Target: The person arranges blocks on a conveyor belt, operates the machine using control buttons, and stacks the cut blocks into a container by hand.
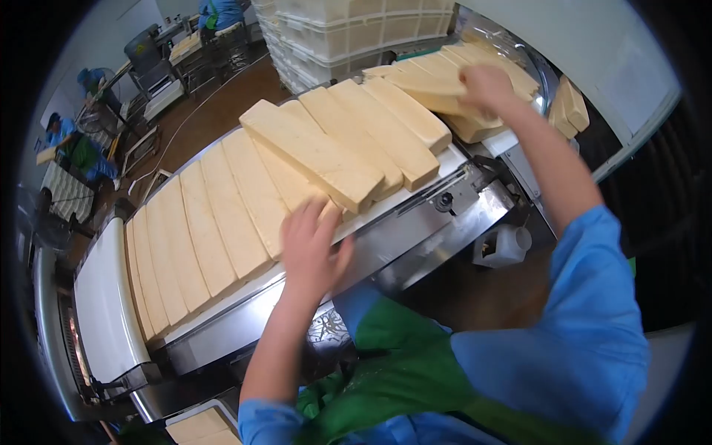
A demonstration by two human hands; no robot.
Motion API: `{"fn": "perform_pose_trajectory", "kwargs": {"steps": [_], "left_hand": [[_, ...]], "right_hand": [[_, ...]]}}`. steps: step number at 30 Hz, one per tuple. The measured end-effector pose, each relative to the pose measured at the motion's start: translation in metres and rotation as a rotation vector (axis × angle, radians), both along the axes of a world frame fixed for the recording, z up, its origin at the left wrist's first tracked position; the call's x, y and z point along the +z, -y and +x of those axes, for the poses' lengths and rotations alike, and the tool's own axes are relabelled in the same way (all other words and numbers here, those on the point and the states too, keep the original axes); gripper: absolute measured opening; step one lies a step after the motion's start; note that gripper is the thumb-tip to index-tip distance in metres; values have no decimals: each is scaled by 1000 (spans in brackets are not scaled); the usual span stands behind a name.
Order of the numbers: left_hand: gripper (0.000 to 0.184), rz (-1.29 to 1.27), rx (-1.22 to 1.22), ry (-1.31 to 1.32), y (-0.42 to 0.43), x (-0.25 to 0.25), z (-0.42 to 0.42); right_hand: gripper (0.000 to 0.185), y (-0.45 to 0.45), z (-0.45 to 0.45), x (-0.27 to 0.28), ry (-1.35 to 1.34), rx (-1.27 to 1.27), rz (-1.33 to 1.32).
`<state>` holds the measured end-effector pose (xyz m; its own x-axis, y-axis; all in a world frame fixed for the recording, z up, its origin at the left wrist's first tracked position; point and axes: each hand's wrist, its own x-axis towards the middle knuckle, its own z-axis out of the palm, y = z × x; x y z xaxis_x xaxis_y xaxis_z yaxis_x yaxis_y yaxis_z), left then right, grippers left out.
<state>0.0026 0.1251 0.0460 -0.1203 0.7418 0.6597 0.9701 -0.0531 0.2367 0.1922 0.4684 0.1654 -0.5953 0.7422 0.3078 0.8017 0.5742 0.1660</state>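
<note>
The row (211,215) is lying aligned, skewed blocks (315,154) seemingly remaining; your right hand (486,90) is gripping another block (423,89), your left hand (311,248) poised empty.

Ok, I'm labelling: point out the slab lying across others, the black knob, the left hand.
Slab across others (311,153), head view: top face.
Black knob (444,201), head view: front.
Left hand (308,243), head view: its back.

Both forearms (545,152) reached forward, well apart
The left hand (313,243) was palm-down, thumb held apart; the right hand (487,89) was curled.
</note>
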Motion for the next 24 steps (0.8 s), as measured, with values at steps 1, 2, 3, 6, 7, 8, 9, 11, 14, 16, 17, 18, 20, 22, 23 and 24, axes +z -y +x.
{"fn": "perform_pose_trajectory", "kwargs": {"steps": [1,2,3,6,7,8,9,11,14,16,17,18,20,22,23,24], "left_hand": [[39,-8,-8,7,-49,9,19],[35,-50,-9,0,-78,15,30],[35,-246,39,1,-94,15,38],[34,-579,91,-9,-124,14,42],[34,-567,53,-10,-117,13,35],[34,-558,16,-13,-105,11,29],[34,-367,-37,-31,-88,11,20],[35,-290,-56,49,-55,32,5],[41,-326,6,59,-12,42,-27],[46,-205,61,237,0,21,-24],[48,-168,128,213,0,20,-18],[49,-128,196,192,-2,17,-8],[59,-132,253,-54,-12,24,16],[66,-75,162,-49,-34,26,45],[67,-107,101,-44,-44,29,69],[67,-143,40,-40,-53,31,90]], "right_hand": [[34,2,-3,33,106,35,38],[32,16,-11,46,165,65,85],[31,32,-15,57,232,101,126],[25,93,6,100,72,299,396],[24,120,22,109,-87,434,500],[26,141,35,111,-120,447,485],[28,152,43,110,-162,456,468],[35,132,43,63,-366,531,314],[42,118,-14,-57,-700,569,-219],[49,106,-25,-107,-684,508,-630],[51,90,-20,-116,-599,436,-632],[57,63,-6,-125,-537,343,-439],[69,6,28,-143,-377,93,-328],[80,-30,49,-164,-258,43,-417],[85,-44,60,-170,-226,149,-424],[91,-52,66,-173,-195,255,-434]]}}
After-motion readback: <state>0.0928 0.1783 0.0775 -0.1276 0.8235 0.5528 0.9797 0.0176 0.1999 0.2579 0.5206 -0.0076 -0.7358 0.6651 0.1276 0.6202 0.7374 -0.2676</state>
